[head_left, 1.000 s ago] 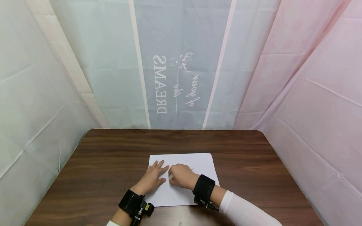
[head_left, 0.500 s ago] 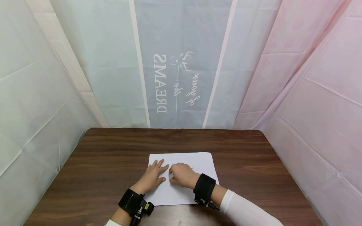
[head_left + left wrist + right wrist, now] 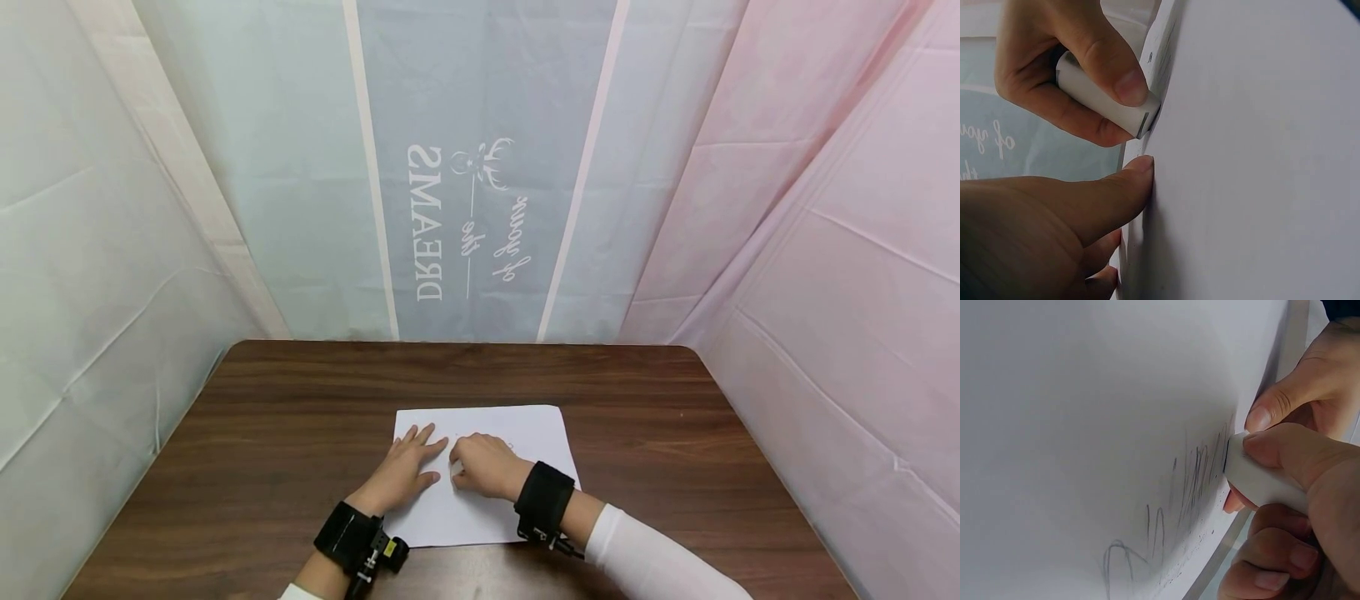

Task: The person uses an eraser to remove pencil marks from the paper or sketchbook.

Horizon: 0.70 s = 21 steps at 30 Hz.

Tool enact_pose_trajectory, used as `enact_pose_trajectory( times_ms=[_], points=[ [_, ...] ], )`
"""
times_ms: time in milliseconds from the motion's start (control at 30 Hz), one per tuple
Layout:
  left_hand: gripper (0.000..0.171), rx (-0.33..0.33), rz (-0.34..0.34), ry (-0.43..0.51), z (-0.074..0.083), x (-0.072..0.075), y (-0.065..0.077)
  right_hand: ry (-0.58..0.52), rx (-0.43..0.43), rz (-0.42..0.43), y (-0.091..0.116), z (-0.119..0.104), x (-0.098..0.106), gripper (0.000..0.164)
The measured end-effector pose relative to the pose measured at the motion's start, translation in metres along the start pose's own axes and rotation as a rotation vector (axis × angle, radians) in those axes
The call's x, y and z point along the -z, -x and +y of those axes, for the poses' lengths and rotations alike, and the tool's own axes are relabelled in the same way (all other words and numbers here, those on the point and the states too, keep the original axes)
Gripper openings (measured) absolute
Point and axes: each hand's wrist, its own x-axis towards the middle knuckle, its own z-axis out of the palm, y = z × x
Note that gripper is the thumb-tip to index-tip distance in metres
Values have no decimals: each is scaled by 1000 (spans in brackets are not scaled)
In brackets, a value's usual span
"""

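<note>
A white sheet of paper (image 3: 517,521) lies on the brown table. My left hand (image 3: 402,471) rests on its left part, fingers spread and straight. Just to the right, my right hand (image 3: 486,467) grips a white eraser (image 3: 1094,94) between thumb and curled fingers. In the right wrist view one dark-smudged end of the eraser (image 3: 1260,478) touches the paper, close to the left thumb. Grey pencil scribbles (image 3: 1197,475) run from that end across the sheet, with dark crumbs (image 3: 1200,537) beside them. The head view hides most of the eraser behind the right hand.
The wooden table (image 3: 637,417) extends around the sheet on all sides. Pale curtains (image 3: 480,83) with mirrored lettering hang behind it and at both sides. Black straps with small cameras (image 3: 390,550) sit on both wrists.
My right hand has shifted very slightly to the right, still holding the eraser on the paper. The left hand stays in the same place.
</note>
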Motion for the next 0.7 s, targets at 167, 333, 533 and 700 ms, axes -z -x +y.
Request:
enact_pose_trajectory(
  times_ms=[167,333,533,700],
  points=[
    [51,3,-2,-2,1,0,0,-2,-1,0,1,1,1,22],
    [51,4,-1,-2,2,1,1,-10,-4,-13,2,0,4,22],
    [51,6,-7,3,3,2,2,-9,-1,-14,3,0,3,23],
    [51,11,-9,7,2,2,2,-9,-1,-14,3,2,2,23]
  ],
)
